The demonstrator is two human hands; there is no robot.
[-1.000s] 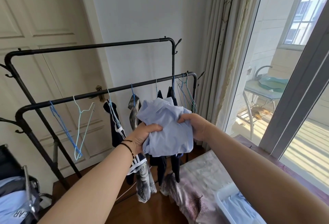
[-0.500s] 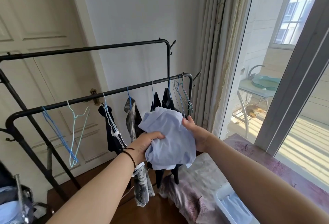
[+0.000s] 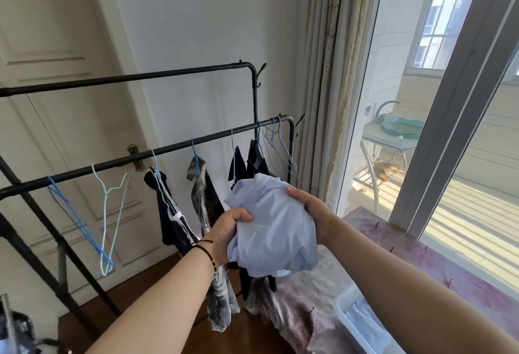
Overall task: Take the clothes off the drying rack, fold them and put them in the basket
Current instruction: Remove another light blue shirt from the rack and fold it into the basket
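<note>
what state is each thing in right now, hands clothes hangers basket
left hand: grips the light blue garment
right hand: grips the same garment
light blue garment: bunched, off the rack
dark garments: hanging on the rack
patterned garment: hanging
bare hangers: hanging on the drying rack
white basket: holds light blue cloth

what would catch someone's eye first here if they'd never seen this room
Front and centre, both hands, left hand and right hand, grip a bunched pale blue garment. Behind it, dark clothes hang on the black drying rack. A white basket sits at lower right.
</note>
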